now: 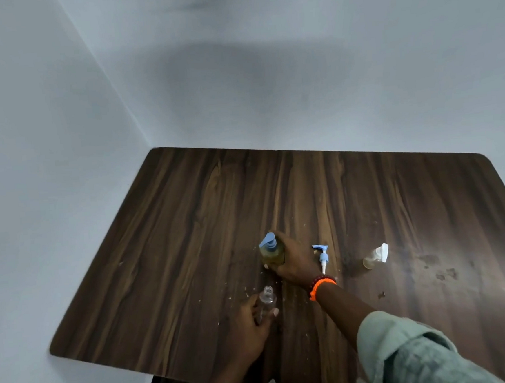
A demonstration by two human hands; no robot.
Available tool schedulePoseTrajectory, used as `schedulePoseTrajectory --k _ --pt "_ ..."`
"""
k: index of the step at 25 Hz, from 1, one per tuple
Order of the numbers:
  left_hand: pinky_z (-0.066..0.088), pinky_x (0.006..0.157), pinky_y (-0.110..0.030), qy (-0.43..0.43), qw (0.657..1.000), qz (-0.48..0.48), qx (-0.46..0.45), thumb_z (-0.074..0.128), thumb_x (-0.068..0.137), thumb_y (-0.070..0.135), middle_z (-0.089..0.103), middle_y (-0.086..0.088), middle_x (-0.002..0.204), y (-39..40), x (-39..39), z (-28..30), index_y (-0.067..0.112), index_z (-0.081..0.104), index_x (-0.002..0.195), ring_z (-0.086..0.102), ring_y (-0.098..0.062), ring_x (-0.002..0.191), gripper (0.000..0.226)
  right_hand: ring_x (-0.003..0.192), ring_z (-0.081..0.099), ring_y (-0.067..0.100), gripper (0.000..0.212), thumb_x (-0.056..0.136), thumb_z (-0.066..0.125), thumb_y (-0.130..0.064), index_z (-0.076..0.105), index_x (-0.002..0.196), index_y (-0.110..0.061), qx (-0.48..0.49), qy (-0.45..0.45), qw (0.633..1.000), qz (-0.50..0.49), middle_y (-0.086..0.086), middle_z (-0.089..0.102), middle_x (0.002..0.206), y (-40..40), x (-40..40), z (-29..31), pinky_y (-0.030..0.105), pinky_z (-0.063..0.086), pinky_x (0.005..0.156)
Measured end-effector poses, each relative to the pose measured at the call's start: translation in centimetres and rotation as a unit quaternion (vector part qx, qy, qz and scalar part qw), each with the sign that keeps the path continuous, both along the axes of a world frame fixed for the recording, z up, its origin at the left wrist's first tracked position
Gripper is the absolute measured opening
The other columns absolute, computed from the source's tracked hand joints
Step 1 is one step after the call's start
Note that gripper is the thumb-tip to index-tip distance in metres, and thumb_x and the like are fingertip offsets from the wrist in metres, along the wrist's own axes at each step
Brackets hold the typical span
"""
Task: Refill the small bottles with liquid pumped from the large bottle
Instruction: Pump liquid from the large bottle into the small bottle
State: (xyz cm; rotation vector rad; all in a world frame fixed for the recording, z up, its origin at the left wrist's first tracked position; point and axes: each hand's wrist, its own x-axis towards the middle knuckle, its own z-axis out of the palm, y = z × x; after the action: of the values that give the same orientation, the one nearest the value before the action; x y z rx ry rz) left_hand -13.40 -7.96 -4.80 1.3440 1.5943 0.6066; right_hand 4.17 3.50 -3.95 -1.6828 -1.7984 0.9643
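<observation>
Large bottle point(273, 254), yellowish liquid, blue pump head, upright mid-table; right hand point(293, 262) wrapped around its body. Just nearer the person, open-necked clear small bottle point(267, 300), tilted, held in left hand point(250, 327), fingers curled around it. To the right, loose blue-white pump point(323, 256) lying on the table point(187, 226); further right, a second small bottle point(375, 255) on its side, white cap on. Orange wristband point(320, 285) on right wrist.

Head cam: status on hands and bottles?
Right hand gripping large pump bottle. Left hand holding small open bottle upright, below the spout. Loose pump and second small bottle lie off to the right, not in the way.
</observation>
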Motion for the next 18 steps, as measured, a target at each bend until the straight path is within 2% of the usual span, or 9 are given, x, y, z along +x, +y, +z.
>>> schedulePoseTrajectory --k 3,6,8,9,11,12,14,16,18 --pt "0.06 0.104 -0.044 -0.024 1.0 0.019 0.0 0.081 0.091 0.018 0.08 0.008 0.116 0.4 -0.8 0.9 0.03 0.071 0.118 0.075 -0.01 0.112 0.031 0.102 0.065 0.009 0.051 0.072 0.077 -0.041 0.054 0.117 -0.036 0.045 0.012 0.999 -0.018 -0.012 0.068 0.113 -0.3 -0.3 0.3 0.04 0.057 0.09" --pt "0.058 0.106 -0.042 -0.045 0.999 -0.003 -0.019 0.077 0.094 0.012 0.078 -0.005 0.123 1.3 -2.5 2.6 0.011 0.069 0.128 0.073 -0.021 0.118 0.035 0.092 0.066 0.006 0.048 0.066 0.082 -0.043 0.058 0.106 -0.033 0.08 0.073 0.991 -0.085 -0.012 0.068 0.101 -2.2 -0.5 1.5 0.034 0.057 0.082" --pt "0.059 0.105 -0.039 -0.058 0.998 -0.025 -0.013 0.076 0.095 0.01 0.078 -0.008 0.122 1.8 -3.1 3.8 0.006 0.069 0.128 0.073 -0.023 0.118 0.034 0.086 0.068 0.004 0.05 0.061 0.087 -0.043 0.058 0.1 -0.035 0.094 0.139 0.974 -0.154 -0.013 0.068 0.093 -4.3 0.0 2.9 0.023 0.057 0.076" --pt "0.058 0.106 -0.039 -0.066 0.997 -0.038 -0.011 0.076 0.095 0.01 0.078 -0.008 0.123 1.9 -3.2 4.6 0.006 0.069 0.128 0.073 -0.023 0.118 0.034 0.085 0.069 0.005 0.05 0.059 0.088 -0.044 0.059 0.099 -0.037 0.092 0.171 0.963 -0.185 -0.012 0.069 0.092 -5.6 0.3 3.6 0.022 0.058 0.075" --pt "0.059 0.106 -0.035 -0.089 0.994 -0.066 -0.005 0.077 0.095 0.012 0.078 -0.002 0.123 1.3 -3.0 5.9 0.011 0.069 0.129 0.074 -0.017 0.118 0.035 0.086 0.071 0.011 0.052 0.054 0.089 -0.045 0.062 0.098 -0.045 0.063 0.24 0.941 -0.23 -0.01 0.071 0.095 -8.5 0.4 5.2 0.036 0.062 0.08" --pt "0.059 0.104 -0.032 -0.104 0.992 -0.078 0.0 0.077 0.094 0.014 0.079 0.003 0.122 0.9 -2.6 6.4 0.015 0.07 0.129 0.074 -0.013 0.117 0.036 0.088 0.071 0.014 0.055 0.051 0.089 -0.044 0.062 0.099 -0.049 0.049 0.278 0.929 -0.238 -0.01 0.071 0.097 -10.0 0.3 5.9 0.043 0.062 0.081" --pt "0.061 0.1 -0.028 -0.134 0.987 -0.087 0.007 0.079 0.093 0.019 0.08 0.008 0.12 0.7 -1.8 6.9 0.024 0.071 0.126 0.074 -0.007 0.115 0.034 0.093 0.072 0.013 0.063 0.05 0.09 -0.04 0.061 0.106 -0.049 0.049 0.32 0.913 -0.247 -0.01 0.071 0.103 -12.5 0.1 7.4 0.047 0.062 0.083" --pt "0.061 0.092 -0.022 -0.157 0.982 -0.106 0.016 0.08 0.091 0.028 0.081 0.014 0.117 0.5 -0.9 7.2 0.034 0.073 0.12 0.075 -0.002 0.112 0.03 0.095 0.072 0.016 0.075 0.057 0.091 -0.036 0.054 0.122 -0.04 0.086 0.306 0.917 -0.24 -0.006 0.07 0.109 -14.7 -0.1 8.9 0.049 0.061 0.084" --pt "0.061 0.091 -0.022 -0.165 0.979 -0.12 0.026 0.079 0.091 0.034 0.08 0.018 0.117 0.8 -0.4 7.8 0.042 0.073 0.116 0.075 -0.001 0.112 0.026 0.099 0.072 0.021 0.097 0.066 0.091 -0.03 0.034 0.144 -0.038 0.119 0.27 0.931 -0.216 -0.002 0.067 0.117 -15.9 0.2 10.1 0.046 0.061 0.084"
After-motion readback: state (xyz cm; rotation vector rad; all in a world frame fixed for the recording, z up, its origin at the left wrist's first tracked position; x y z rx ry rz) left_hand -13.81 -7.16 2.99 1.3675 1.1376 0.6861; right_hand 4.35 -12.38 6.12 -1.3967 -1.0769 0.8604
